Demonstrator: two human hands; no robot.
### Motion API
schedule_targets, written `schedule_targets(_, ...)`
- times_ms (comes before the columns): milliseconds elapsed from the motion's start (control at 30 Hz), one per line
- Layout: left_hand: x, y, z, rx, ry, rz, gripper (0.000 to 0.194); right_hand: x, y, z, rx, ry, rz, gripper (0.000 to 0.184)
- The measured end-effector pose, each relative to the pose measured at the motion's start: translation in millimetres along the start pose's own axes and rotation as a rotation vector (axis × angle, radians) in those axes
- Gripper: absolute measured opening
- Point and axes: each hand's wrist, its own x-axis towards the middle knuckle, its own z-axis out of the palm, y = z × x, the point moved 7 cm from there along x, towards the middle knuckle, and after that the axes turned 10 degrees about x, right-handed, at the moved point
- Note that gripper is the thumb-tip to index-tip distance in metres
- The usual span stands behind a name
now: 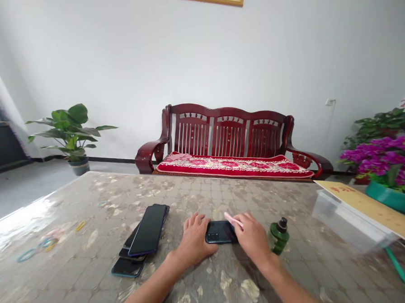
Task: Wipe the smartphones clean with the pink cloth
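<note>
A dark smartphone (222, 232) lies back-up on the table in front of me, its camera block at the left end. My left hand (194, 237) holds that end, thumb on the near edge and fingers at the far one. Pinched in my right hand (253, 237) is a slim pink stick-shaped tool (232, 219), over the phone's right end; its exact kind is unclear. Just right of this hand stands a green bottle (278, 239) with a black top. A loose stack of phones, the top phone (148, 229) screen up, is left of my left hand.
Coloured rings (41, 246) and a yellow band (80, 225) lie on the patterned tabletop (226, 281) at left. A clear plastic box (354, 222) with a tan board (371, 206) on top stands at right, beside purple flowers (386, 157). A wooden bench (228, 127) is beyond the table.
</note>
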Motion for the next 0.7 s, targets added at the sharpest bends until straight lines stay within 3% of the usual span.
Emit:
schedule_targets(167,7,-2,7.0,-0.018,0.025,0.063,0.061,-17,-21,29,-0.21,-0.158,-0.268,0.025)
schedule_targets(267,9,-2,5.3,-0.035,0.026,0.106,0.051,-25,-27,36,-0.246,-0.198,-0.355,0.028)
schedule_targets(367,8,-1,1.9,-0.029,0.029,0.132,0.048,-25,-24,32,-0.267,-0.194,-0.337,0.03)
schedule_targets(533,7,0,0.5,-0.015,0.022,0.117,0.046,-17,-11,25,-0.284,-0.16,-0.16,0.031)
schedule_targets(700,5,-4,1.2,0.039,0.034,0.108,0.042,-24,-38,28,-0.155,-0.247,-0.226,0.026)
